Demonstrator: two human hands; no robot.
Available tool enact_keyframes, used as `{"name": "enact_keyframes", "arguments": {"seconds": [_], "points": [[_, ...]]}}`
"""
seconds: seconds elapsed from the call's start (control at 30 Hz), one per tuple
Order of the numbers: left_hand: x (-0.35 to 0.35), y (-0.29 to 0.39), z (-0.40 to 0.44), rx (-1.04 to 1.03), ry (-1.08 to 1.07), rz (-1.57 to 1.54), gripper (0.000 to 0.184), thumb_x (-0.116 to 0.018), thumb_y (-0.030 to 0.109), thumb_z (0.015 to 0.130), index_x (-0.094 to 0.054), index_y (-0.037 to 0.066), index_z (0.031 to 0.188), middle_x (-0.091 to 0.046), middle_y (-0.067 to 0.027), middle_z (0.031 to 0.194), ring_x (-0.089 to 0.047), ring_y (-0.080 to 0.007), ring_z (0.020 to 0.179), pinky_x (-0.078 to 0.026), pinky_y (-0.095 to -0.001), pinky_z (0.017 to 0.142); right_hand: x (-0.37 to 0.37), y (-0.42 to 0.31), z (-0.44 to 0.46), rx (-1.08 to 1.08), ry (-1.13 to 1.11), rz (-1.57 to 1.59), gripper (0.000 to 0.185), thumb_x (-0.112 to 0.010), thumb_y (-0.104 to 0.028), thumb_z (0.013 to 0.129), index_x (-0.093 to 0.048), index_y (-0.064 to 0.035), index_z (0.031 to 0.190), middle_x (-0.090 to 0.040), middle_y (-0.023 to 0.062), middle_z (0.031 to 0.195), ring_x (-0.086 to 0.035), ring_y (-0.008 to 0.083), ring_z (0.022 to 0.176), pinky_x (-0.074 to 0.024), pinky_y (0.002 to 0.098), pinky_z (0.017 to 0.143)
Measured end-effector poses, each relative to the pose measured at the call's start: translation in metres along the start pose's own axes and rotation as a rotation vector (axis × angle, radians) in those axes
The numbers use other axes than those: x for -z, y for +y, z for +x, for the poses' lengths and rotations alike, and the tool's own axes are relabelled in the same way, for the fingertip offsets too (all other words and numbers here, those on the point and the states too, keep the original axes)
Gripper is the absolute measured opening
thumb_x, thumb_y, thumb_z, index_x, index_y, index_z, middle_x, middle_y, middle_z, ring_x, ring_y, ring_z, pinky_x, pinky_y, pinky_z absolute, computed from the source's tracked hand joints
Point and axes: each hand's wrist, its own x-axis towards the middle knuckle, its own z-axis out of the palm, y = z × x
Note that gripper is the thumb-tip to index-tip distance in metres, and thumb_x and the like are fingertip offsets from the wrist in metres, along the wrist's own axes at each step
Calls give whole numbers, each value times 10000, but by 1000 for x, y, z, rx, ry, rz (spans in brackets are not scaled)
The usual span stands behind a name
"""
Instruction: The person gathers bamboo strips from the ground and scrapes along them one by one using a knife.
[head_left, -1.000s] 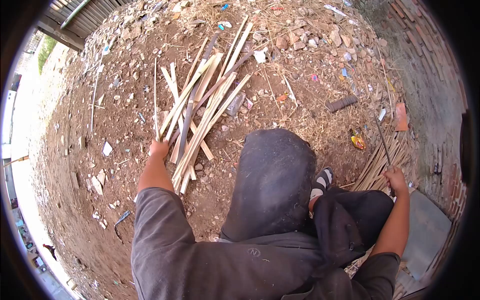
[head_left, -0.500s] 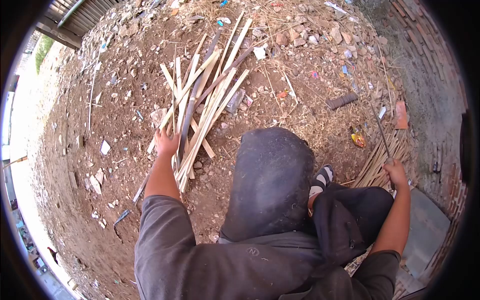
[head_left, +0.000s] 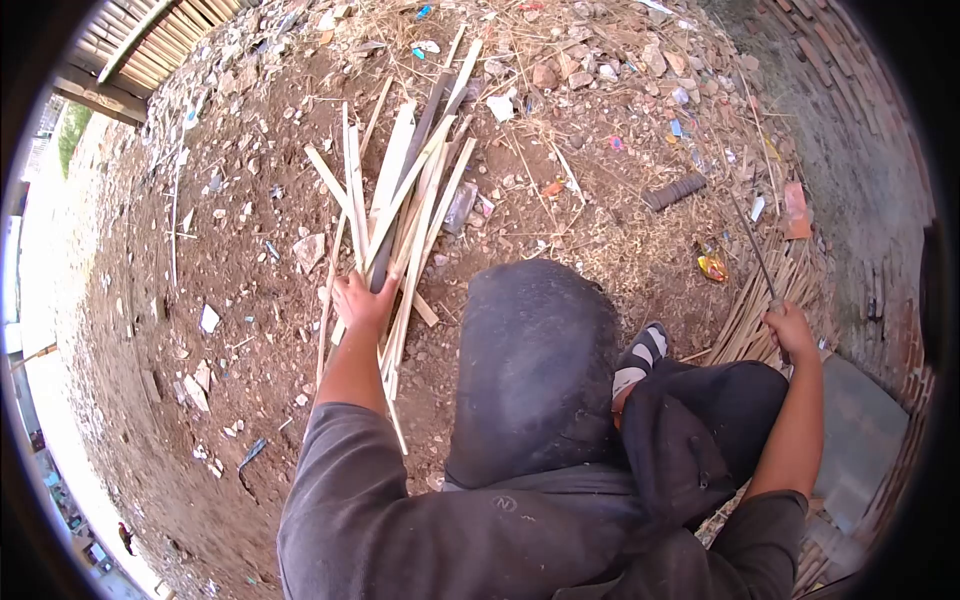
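A loose pile of long pale bamboo strips (head_left: 430, 190) lies crosswise on the dirt at the upper left, a few dark-skinned ones among them. My left hand (head_left: 363, 302) is on the pile's near end, thumb apart from the fingers, closing around some strips; its palm side is hidden. At the right, my right hand (head_left: 790, 328) is wrapped around the near end of a long, thin, dark rod-like tool (head_left: 752, 238), which points up and away. Whether it has a blade edge I cannot tell. It hangs over a heap of thin split strips (head_left: 765, 310).
A big dark rounded sack-like bulk (head_left: 535, 360) stands before me, beside my sandalled foot (head_left: 640, 358). Along the right runs a brick wall (head_left: 850, 150), with a grey flat sheet (head_left: 855, 440) near it. Stones, litter and a ridged brown cylinder (head_left: 675, 192) lie on the ground.
My left hand has moved a little right and nearer to me, and the bamboo strips under it have shifted and drawn together. My right hand still holds the rod-like tool.
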Motion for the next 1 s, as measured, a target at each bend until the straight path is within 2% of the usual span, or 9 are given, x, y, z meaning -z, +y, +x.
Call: {"name": "enact_keyframes", "arguments": {"seconds": [0.13, 0.33, 0.57, 0.7, 0.73, 0.83, 0.87, 0.97, 1.0], "points": [[-27, 17, -40, -114, -17, 70, 1291, -664, 853, 662, -236, 69, 1594, -153, -275, 1626, -132, -440, 1519, -121, -581, 1216, -2, -15, -5, 24, -19, -26, 191, -710, -144, 841, -560, -33, 880, -537, 18, 636, -516, 119, 498, -397, 295, 443], [1, 34, -35, -117, -212, 129, 1418, -750, 775, 632, -28, 45, 1610, -112, -273, 1645, -149, -395, 1532, -169, -602, 1202, -2, -14, -4, 21, -36, -30, 251, -737, -147, 844, -570, -13, 974, -544, 10, 667, -505, 101, 519, -389, 282, 448], [-16, 71, -60, -26, -136, 165, 1451, -773, 760, 616, -2, 21, 1598, -71, -279, 1646, -120, -466, 1519, -159, -642, 1191, 0, -5, 3, 15, -24, -64, 262, -742, -153, 841, -575, -9, 982, -558, 18, 669, -516, 109, 516, -409, 289, 450], [-24, 67, -54, -15, -69, 82, 1363, -848, 603, 655, -36, 58, 1605, -199, -234, 1608, -259, -453, 1457, -264, -603, 1160, 0, -6, 8, 25, -44, -98, 267, -745, -157, 833, -587, -5, 986, -566, 26, 667, -529, 118, 512, -417, 292, 449], [-18, 65, -56, -29, -18, 97, 1268, -841, 521, 710, -63, 71, 1604, -334, -215, 1540, -407, -415, 1361, -378, -546, 1097, -1, -7, 7, 26, -41, -113, 268, -746, -159, 831, -591, -5, 987, -567, 27, 666, -532, 121, 512, -419, 292, 450], [-15, 36, -38, -100, -15, -77, 1136, -796, 458, 777, -115, 60, 1594, -446, -213, 1454, -503, -394, 1274, -452, -507, 1027, -1, -13, 1, 15, -18, -111, 275, -748, -154, 826, -597, -1, 997, -566, 29, 660, -539, 123, 514, -423, 294, 452], [-26, 25, -28, -76, 50, -131, 1017, -738, 431, 836, -161, 57, 1585, -507, -217, 1381, -555, -394, 1214, -491, -482, 978, -1, -11, 3, 26, -22, -107, 275, -747, -151, 824, -596, -1, 998, -564, 28, 657, -539, 123, 515, -424, 293, 452], [-13, 17, -24, 25, -1, -131, 975, -699, 454, 861, -185, 32, 1574, -494, -232, 1390, -513, -398, 1271, -475, -486, 1002, 0, -5, 8, 46, -32, -92, 282, -746, -142, 820, -596, 3, 1009, -555, 25, 648, -538, 122, 516, -426, 293, 454], [-39, 5, -16, -36, 122, -44, 1060, -707, 523, 841, -146, 8, 1578, -446, -230, 1454, -445, -386, 1350, -414, -519, 1072, 0, -5, 8, 46, -32, -85, 288, -746, -139, 819, -597, 6, 1018, -551, 24, 645, -536, 122, 515, -427, 294, 456]]}}
